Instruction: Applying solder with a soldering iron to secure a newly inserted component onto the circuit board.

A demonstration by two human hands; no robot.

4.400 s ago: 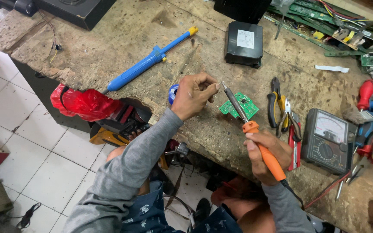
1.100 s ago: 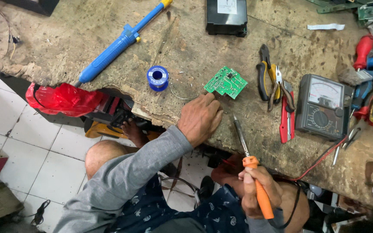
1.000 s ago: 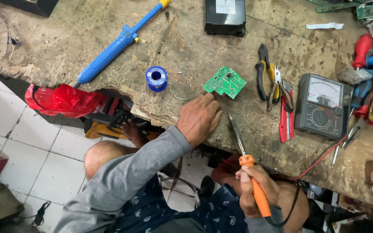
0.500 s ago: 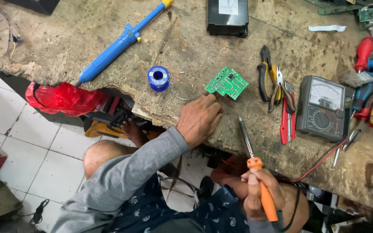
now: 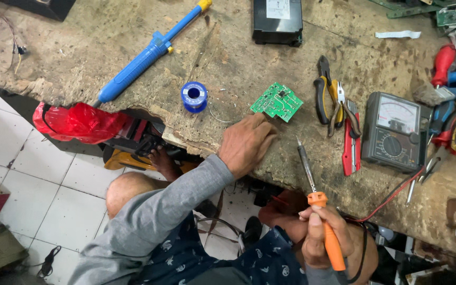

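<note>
While the right hand (image 5: pixel 323 237) clamps the soldering iron (image 5: pixel 317 211), left hand (image 5: pixel 246 142) fingers lie loose by the green circuit board (image 5: pixel 277 101) (just beyond fingertips); steady board w/ fingertips first.

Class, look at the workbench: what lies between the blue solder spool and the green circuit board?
In the head view, only a thin curl of loose solder wire lies on bare bench between the blue solder spool and the green circuit board.
</note>
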